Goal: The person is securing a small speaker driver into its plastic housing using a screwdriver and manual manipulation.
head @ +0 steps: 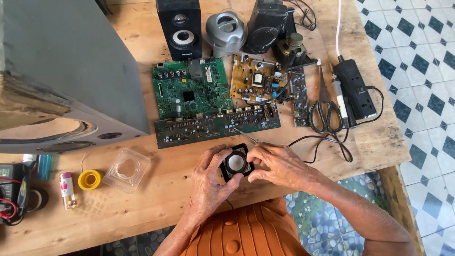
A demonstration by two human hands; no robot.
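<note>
A small square black speaker driver [236,162] with a silvery round centre rests near the table's front edge. My left hand [212,176] grips its left side with thumb and fingers. My right hand [277,163] pinches its right edge. A screwdriver [248,137] lies just beyond my right fingers. Three circuit boards lie past the hands: a green one [189,90], a long dark one [218,125] and a tan one [258,78].
A large grey speaker cabinet [61,76] fills the left. Small speakers [180,28] stand at the back. Scissors [324,106], a soldering iron [341,102] and a black power strip [355,90] lie right. A clear lid [127,169], yellow reel [90,179] and multimeter [9,189] sit left.
</note>
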